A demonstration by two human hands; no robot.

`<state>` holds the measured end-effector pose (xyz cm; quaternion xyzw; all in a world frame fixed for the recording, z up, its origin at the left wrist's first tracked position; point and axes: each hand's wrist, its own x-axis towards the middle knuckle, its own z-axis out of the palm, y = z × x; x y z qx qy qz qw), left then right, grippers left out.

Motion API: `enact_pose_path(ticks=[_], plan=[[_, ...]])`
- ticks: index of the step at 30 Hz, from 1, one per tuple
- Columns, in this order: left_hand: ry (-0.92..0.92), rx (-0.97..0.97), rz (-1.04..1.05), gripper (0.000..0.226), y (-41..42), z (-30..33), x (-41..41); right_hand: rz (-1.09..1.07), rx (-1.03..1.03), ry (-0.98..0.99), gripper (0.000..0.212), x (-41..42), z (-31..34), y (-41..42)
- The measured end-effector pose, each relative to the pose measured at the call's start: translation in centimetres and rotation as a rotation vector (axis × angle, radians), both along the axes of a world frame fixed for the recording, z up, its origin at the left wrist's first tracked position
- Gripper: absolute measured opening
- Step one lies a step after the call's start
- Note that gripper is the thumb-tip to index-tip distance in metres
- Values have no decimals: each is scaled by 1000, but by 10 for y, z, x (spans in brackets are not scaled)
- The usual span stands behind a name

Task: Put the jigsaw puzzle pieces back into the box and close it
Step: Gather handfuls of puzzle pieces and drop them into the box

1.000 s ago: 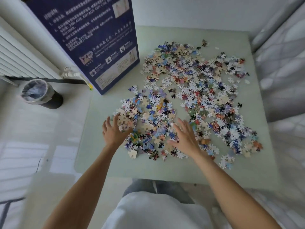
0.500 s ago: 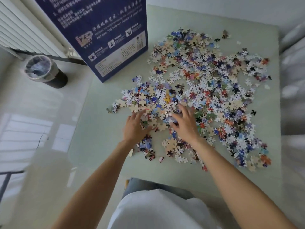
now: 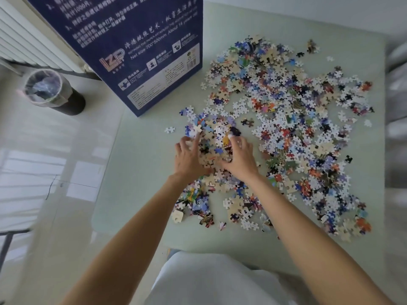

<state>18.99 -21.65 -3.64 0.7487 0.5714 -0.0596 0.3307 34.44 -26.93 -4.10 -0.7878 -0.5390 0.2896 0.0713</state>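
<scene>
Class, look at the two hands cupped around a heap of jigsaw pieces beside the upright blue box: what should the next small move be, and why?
Probably lift the scooped heap of pieces and carry it up-left toward the blue box. The left hand and right hand already press it from both sides, and most pieces lie loose on the table.

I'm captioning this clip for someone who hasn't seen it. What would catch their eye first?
First, the wide scatter of colourful jigsaw puzzle pieces across the right half of the pale green table. Next, the left hand and right hand cupped around a heap of pieces near the table's middle. Then the tall dark blue box standing at the far left corner, above a lined bin on the floor.
</scene>
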Motion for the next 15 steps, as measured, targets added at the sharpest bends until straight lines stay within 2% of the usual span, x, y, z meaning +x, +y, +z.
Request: enact_pose_path(ticks=[3, 10, 15], plan=[[-67, -10, -20, 109, -3, 0, 4, -26, 9, 130, 87, -9, 1, -2], [-201, -24, -14, 75, 10, 6, -9, -73, 28, 156, 80, -17, 1, 6], [-241, -84, -6, 75, 10, 10, -11, -64, 60, 76, 74, -21, 0, 13]])
